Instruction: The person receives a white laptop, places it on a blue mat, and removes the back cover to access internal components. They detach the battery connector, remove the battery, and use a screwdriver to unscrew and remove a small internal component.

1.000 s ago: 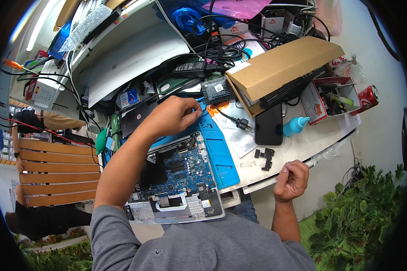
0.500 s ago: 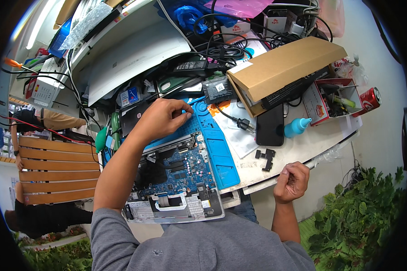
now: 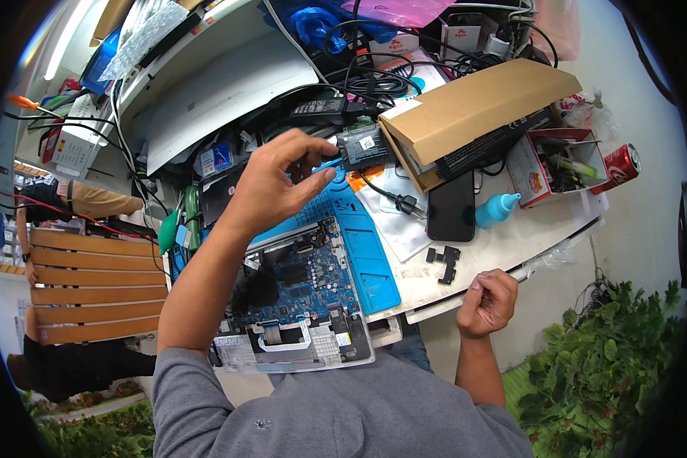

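My left hand (image 3: pixel 282 182) is raised over the far part of the blue repair mat (image 3: pixel 375 276), thumb and fingers apart, with nothing visibly gripped. Its fingertips are by a slim blue tool (image 3: pixel 328 164) and a dark battery-like block (image 3: pixel 363 145). Below that forearm lies an opened laptop base (image 3: pixel 313 284), its blue circuit board bare and a white flat cable across the lower part. My right hand (image 3: pixel 487 304) is curled closed just off the table's front edge; what it holds, if anything, is hidden. A small black bracket-shaped piece (image 3: pixel 443 264) lies near it.
A black phone (image 3: pixel 450 208), a light-blue squeeze bottle (image 3: pixel 498 210) and a power plug (image 3: pixel 409 204) lie on the right side. Behind them are a cardboard box (image 3: pixel 477 114), a box of small items (image 3: pixel 561 137) and a red can (image 3: pixel 622 164). Cables crowd the back.
My left hand has moved slightly up and its pinched fingers have spread beside the blue tool. My right hand stays curled in nearly the same place. The view has shifted slightly.
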The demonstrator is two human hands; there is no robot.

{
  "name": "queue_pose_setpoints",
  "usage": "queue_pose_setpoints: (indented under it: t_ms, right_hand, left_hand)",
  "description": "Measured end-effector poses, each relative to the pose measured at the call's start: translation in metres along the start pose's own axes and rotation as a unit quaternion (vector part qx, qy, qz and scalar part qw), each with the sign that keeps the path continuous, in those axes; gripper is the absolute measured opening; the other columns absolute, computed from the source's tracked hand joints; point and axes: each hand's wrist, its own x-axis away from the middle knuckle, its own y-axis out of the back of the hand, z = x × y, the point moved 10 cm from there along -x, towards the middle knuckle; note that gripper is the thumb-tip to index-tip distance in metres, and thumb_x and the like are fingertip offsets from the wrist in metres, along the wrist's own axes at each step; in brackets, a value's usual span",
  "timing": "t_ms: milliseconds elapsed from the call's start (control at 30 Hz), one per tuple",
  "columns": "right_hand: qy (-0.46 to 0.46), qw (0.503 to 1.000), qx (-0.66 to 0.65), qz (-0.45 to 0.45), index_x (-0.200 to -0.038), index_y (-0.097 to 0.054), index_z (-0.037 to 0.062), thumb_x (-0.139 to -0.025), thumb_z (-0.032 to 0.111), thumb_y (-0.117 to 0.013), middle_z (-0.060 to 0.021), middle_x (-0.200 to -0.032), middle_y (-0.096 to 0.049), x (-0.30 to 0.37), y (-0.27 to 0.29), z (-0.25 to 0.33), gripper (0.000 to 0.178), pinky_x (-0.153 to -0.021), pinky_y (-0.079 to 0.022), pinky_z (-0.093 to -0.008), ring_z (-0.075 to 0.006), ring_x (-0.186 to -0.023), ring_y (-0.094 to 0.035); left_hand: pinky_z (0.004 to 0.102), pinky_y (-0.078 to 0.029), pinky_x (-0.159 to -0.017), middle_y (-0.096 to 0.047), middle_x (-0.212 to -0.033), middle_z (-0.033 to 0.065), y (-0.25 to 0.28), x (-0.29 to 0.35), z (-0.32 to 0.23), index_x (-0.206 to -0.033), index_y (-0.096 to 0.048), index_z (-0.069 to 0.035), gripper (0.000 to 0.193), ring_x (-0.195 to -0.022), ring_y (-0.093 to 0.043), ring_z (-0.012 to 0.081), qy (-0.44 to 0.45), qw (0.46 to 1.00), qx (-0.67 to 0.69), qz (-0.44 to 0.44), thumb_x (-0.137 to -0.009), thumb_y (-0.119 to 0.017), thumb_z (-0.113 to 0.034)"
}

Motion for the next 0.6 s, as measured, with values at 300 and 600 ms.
queue_pose_setpoints:
  t_ms: [300,600]
  right_hand:
    - [0.006,1.0,-0.001,0.011,-0.108,-0.066,-0.0042,-0.092,-0.013,-0.061,-0.0169,-0.113,-0.061,-0.003,-0.003,0.003,0.018,-0.064,-0.052,-0.0243,-0.0147,-0.078,-0.061]
    - [0.011,1.0,-0.008,0.002,-0.106,-0.066,-0.0036,-0.092,-0.012,-0.06,-0.0161,-0.11,-0.061,-0.002,-0.002,0.004,0.018,-0.063,-0.052,-0.0249,-0.0156,-0.079,-0.061]
  left_hand:
    - [0.0345,-0.063,-0.079,-0.079,-0.103,0.0085,-0.013,-0.026,-0.062,-0.122,-0.08,-0.008,0.031,-0.087,-0.077,0.0226,-0.151,0.982,-0.074,0.091,-0.092,-0.085,-0.012]
    - [0.0428,-0.065,-0.1,-0.07,-0.146,0.0123,-0.039,-0.027,-0.07,-0.16,-0.054,-0.017,0.071,-0.118,-0.076,0.0302,-0.135,0.984,0.011,0.113,-0.095,-0.068,0.007]
